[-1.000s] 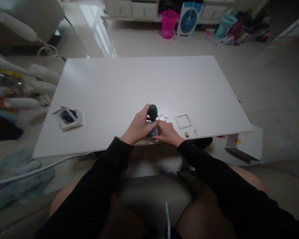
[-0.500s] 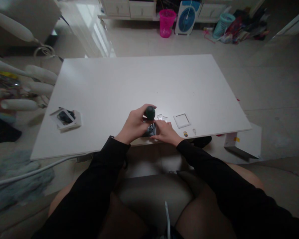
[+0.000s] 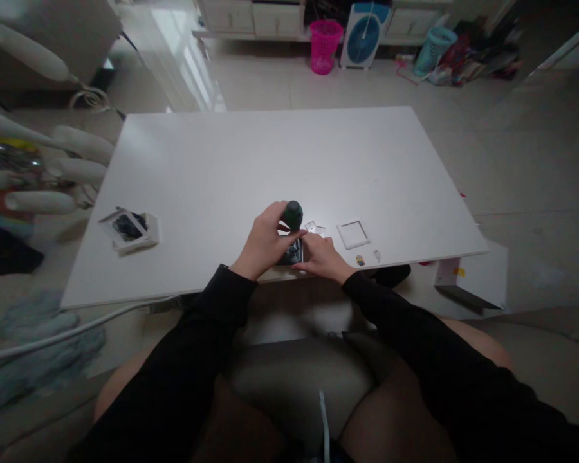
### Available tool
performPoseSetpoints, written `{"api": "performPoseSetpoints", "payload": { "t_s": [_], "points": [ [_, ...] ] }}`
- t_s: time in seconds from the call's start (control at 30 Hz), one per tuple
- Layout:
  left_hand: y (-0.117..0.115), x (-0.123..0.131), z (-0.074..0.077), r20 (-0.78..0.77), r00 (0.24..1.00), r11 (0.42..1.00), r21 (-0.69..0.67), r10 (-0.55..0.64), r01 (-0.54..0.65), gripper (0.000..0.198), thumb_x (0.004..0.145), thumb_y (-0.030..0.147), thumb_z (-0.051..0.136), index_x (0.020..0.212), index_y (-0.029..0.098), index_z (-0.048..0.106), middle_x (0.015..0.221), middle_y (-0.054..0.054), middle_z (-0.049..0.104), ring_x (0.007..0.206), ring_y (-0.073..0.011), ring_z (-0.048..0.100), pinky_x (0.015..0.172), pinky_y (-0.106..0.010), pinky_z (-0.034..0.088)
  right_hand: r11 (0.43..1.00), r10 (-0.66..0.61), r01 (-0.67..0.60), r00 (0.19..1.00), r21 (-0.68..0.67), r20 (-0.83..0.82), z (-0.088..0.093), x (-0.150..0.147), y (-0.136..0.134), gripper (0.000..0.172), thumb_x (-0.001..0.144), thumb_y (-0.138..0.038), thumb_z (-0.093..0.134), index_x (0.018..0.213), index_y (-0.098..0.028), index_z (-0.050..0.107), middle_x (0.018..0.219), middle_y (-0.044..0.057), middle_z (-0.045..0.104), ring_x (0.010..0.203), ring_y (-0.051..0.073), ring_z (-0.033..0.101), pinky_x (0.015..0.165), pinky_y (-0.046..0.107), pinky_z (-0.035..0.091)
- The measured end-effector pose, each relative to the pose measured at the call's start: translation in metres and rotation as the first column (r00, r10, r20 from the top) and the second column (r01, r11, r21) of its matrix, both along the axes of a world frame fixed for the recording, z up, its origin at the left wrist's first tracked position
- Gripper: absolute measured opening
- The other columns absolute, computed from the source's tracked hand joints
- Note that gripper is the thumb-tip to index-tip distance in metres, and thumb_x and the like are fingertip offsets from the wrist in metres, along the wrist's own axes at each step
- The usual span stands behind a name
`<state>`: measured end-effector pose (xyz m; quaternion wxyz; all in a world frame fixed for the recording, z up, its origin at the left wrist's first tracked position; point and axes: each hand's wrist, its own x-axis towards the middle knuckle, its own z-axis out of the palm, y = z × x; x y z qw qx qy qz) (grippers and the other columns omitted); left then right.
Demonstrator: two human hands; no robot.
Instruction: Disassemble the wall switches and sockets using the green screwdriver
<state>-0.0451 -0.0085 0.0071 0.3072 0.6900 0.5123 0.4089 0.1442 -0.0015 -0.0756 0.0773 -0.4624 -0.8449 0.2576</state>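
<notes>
My left hand (image 3: pixel 266 239) is closed around the thick dark green handle of a screwdriver (image 3: pixel 294 216), which stands nearly upright; its tip is hidden. Below it, at the table's near edge, lies a small square wall switch or socket (image 3: pixel 291 252) with a dark inside and a pale rim. The thumb and fingers of my right hand (image 3: pixel 320 254) grip its right side. Just beyond my right hand are small white pieces (image 3: pixel 314 228). A square white frame (image 3: pixel 353 234) rests further right, with a small yellow figure (image 3: pixel 359 260) and a little pale piece (image 3: pixel 377 255) nearer the edge.
The white table (image 3: pixel 270 148) spreads out before me. On its left stands an open white box (image 3: pixel 130 229) with dark contents. A white lamp with several arms (image 3: pixel 58 151) rises at the left. A pink basket (image 3: pixel 325 48) and a blue fan (image 3: pixel 363 38) stand on the floor beyond.
My left hand and the screwdriver have shifted slightly to the right, and the handle's top leans a little differently. My right hand keeps its place on the switch or socket.
</notes>
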Motion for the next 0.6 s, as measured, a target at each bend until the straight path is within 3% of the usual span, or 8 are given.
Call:
{"api": "performPoseSetpoints", "payload": {
  "t_s": [0.13,0.33,0.6],
  "points": [
    [-0.0019,-0.0034,0.0044,0.017,0.999,0.999,-0.023,-0.034,0.034,0.032,0.081,0.019,0.074,0.112,0.019,0.066,0.102,-0.004,0.072,0.088,-0.0162,0.068,0.082,-0.033,0.066,1.000,-0.008,0.008,1.000,-0.003,0.018,0.0015,-0.0017,-0.0007,0.083,0.080,-0.047,0.085,0.147,-0.015,0.049,0.138,0.021,0.064,0.125,0.040,0.059,0.100,0.052,0.043],
    [-0.0064,-0.0048,0.0104,0.067,0.985,0.985,-0.062,-0.160,0.164,0.040,0.085,0.012,0.062,0.124,0.022,0.061,0.104,-0.004,0.074,0.095,-0.0169,0.072,0.088,-0.033,0.066,1.000,-0.003,0.004,1.000,-0.006,0.026,0.0032,-0.0021,-0.0002,0.079,0.081,-0.049,0.084,0.145,-0.016,0.051,0.133,0.020,0.066,0.120,0.040,0.061,0.098,0.051,0.043],
    [-0.0052,-0.0029,0.0059,0.051,0.992,0.992,-0.050,-0.113,0.115,0.036,0.084,0.008,0.059,0.118,0.021,0.060,0.107,-0.006,0.072,0.096,-0.0172,0.071,0.085,-0.032,0.066,1.000,0.002,-0.002,1.000,-0.004,0.019,0.0036,-0.0011,-0.0003,0.079,0.081,-0.049,0.085,0.144,-0.016,0.051,0.137,0.020,0.065,0.122,0.039,0.060,0.099,0.050,0.042]
  ]
}}
